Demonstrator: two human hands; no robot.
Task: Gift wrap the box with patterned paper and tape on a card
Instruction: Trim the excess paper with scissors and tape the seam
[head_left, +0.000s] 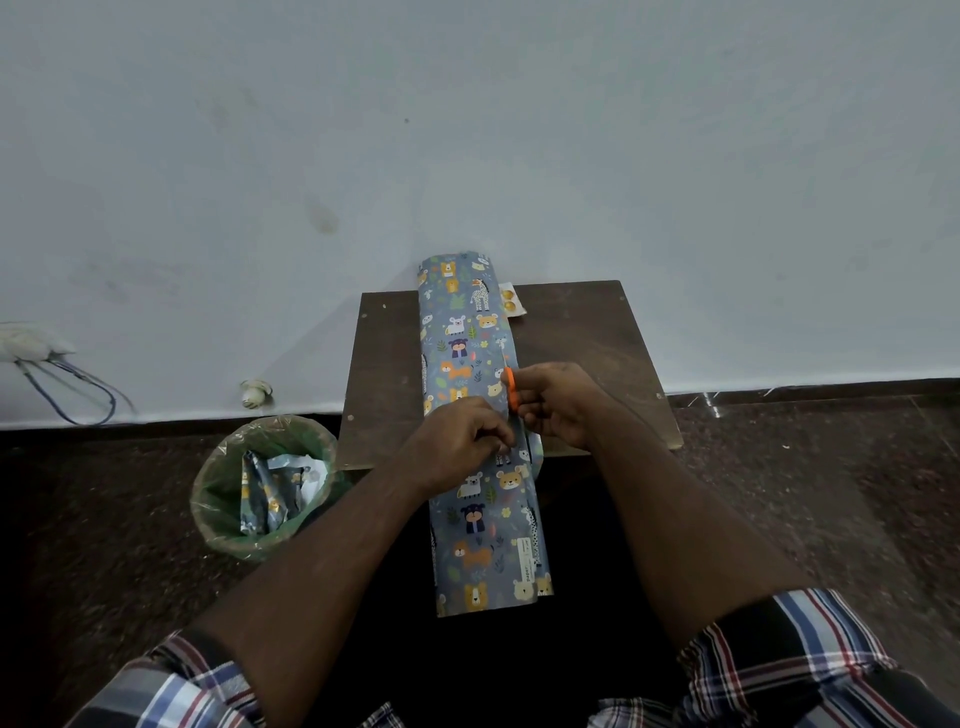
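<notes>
A long folded length of grey-blue wrapping paper (470, 338) printed with cartoon animals lies across the small brown table (587, 343), running from the wall to past the near edge toward me. My left hand (460, 441) pinches the paper near the table's front edge. My right hand (556, 402) grips orange-handled scissors (511, 389) at the paper's right side, close to my left fingers. The blades are mostly hidden by my hands. A small card with gold dots (511, 301) lies at the back, partly under the paper. No box is visible.
A green bin (260, 488) lined with clear plastic stands left of the table, holding scraps of the same paper. A pale wall rises right behind the table. Cables and a socket (31, 343) hang at far left. The floor is dark speckled stone.
</notes>
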